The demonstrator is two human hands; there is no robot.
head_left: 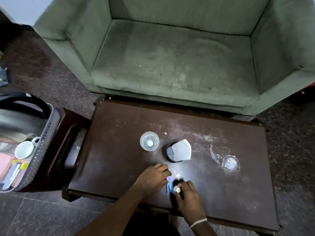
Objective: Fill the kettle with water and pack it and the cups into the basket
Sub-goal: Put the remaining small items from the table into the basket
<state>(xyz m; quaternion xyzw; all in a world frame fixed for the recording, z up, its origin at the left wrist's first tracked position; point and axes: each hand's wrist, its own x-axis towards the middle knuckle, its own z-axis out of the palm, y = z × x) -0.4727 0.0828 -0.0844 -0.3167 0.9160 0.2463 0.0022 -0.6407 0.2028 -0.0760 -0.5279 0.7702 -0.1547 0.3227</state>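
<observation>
Clear drinking glass (149, 141) at twelve o'clock of both hands: fragile, slippery, best gripped round its wall; left fingers (163, 168) curled on table (221, 193), right fingers (183, 189) apparently pinching a small round cap (177, 190).

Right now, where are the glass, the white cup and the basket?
glass (149, 141): head view, on its clear bottom seen from above.
white cup (23, 149): head view, on its inner wall, inside the basket.
basket (43, 145): head view, on its dark perforated right wall.
</observation>
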